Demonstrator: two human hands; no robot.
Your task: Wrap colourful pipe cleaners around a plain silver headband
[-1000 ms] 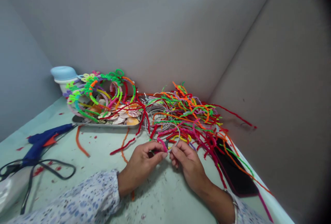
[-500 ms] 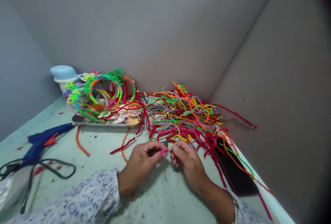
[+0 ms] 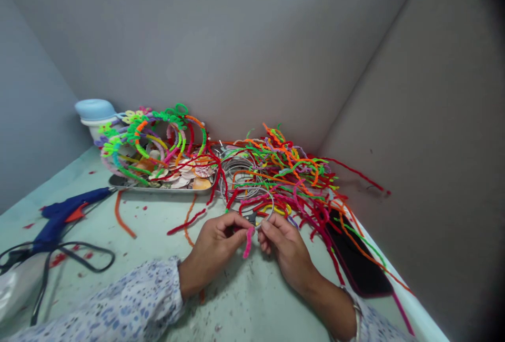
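Note:
My left hand is closed, its thumb and forefinger pinching a short pink pipe cleaner whose free end hangs down. Close beside it, my right hand is also closed and grips a thin grey wire ring by its near edge. The pink piece meets the ring between the two hands; whether it loops round the wire is too small to tell. Just beyond my fingertips lie a dark tool, partly hidden, and a yellow pipe cleaner.
Behind my hands are grey wire coils and a heap of coloured pipe cleaners. A metal tray of seashells carries finished pipe-cleaner hoops. A blue glue gun lies left, a white jar behind, a phone right.
The pink pipe cleaner's free end has swung out and down below my left fingertips. Both hands stay nearly in place, with the ring still held.

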